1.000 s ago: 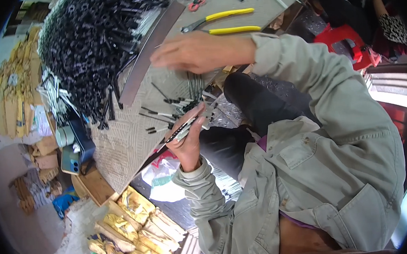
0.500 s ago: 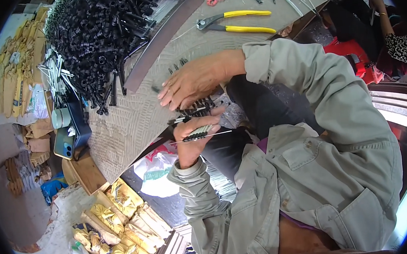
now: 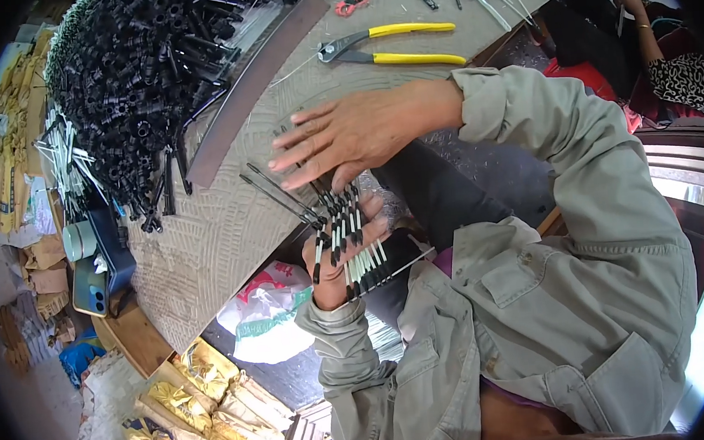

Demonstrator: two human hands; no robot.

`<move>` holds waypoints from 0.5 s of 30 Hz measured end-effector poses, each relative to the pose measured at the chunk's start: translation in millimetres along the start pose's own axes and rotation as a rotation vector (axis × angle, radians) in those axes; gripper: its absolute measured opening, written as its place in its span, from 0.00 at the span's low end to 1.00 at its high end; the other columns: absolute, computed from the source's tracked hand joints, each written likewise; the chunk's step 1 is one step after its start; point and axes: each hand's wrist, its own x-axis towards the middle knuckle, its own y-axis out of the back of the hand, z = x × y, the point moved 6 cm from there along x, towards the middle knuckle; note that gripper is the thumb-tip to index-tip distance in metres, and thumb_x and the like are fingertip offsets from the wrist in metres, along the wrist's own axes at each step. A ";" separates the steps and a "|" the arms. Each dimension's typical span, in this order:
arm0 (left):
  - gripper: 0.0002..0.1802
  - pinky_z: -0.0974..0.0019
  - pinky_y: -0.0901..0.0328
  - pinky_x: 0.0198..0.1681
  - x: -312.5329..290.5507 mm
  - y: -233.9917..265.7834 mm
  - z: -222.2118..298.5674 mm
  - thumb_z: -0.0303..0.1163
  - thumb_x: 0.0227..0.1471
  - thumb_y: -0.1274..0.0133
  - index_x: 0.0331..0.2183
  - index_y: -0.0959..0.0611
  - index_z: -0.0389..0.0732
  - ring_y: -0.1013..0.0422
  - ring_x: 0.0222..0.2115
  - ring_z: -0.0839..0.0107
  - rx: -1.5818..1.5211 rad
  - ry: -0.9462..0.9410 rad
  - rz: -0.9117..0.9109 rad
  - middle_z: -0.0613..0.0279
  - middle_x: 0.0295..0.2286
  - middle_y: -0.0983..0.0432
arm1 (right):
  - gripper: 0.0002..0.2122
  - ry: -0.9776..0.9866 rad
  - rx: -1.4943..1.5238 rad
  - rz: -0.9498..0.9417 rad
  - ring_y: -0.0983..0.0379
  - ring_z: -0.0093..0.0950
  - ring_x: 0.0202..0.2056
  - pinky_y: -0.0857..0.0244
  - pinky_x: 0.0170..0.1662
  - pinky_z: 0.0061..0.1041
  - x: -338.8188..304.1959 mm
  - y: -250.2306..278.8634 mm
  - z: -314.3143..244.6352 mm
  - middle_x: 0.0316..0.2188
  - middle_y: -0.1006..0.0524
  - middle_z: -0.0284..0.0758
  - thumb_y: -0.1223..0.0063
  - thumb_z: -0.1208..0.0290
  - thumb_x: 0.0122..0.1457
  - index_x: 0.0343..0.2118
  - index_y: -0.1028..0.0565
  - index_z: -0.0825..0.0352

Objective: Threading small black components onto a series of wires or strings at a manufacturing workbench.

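Sticks (image 3: 336,234) shifted across my left hand (image 3: 330,278), well apart from pliers (image 3: 418,58); can't tell its grip. Right hand (image 3: 354,137) spread, nearer pliers. Sticks now look gathered, roughly aligned.

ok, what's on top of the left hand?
Black-and-white rods lie across the left hand, with skin showing beside them. The skin directly beneath them is covered. Above, the right hand hides whatever is under it, possibly more rod ends.
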 end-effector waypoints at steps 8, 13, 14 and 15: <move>0.18 0.64 0.34 0.44 9.7 -14.6 21.0 0.16 0.36 0.44 0.36 0.20 0.36 0.29 0.42 0.57 0.705 -0.485 -0.054 0.46 0.40 0.27 | 0.21 0.173 0.127 -0.028 0.47 0.32 0.58 0.54 0.60 0.36 28.4 -25.5 -0.3 0.55 0.37 0.33 0.54 0.57 0.55 0.51 0.34 0.60; 0.15 0.65 0.36 0.46 3.0 -16.3 30.0 0.14 0.38 0.44 0.33 0.20 0.35 0.29 0.41 0.60 0.707 -0.458 0.125 0.47 0.39 0.26 | 0.17 0.132 0.277 0.012 0.41 0.34 0.55 0.51 0.59 0.36 29.3 -20.2 6.6 0.51 0.34 0.39 0.54 0.59 0.55 0.41 0.30 0.66; 0.14 0.64 0.36 0.45 2.1 -16.0 33.7 0.14 0.39 0.44 0.33 0.20 0.34 0.29 0.41 0.61 0.680 -0.446 0.147 0.47 0.39 0.26 | 0.15 0.097 0.391 0.011 0.40 0.35 0.53 0.50 0.58 0.36 31.6 -17.2 6.9 0.50 0.33 0.41 0.54 0.60 0.56 0.39 0.30 0.68; 0.13 0.64 0.36 0.45 3.2 -21.0 39.8 0.14 0.39 0.44 0.32 0.20 0.34 0.29 0.40 0.61 0.723 -0.407 0.177 0.47 0.37 0.25 | 0.15 0.083 0.366 0.007 0.40 0.35 0.53 0.50 0.58 0.36 30.9 -16.7 6.8 0.50 0.33 0.41 0.54 0.60 0.56 0.39 0.30 0.68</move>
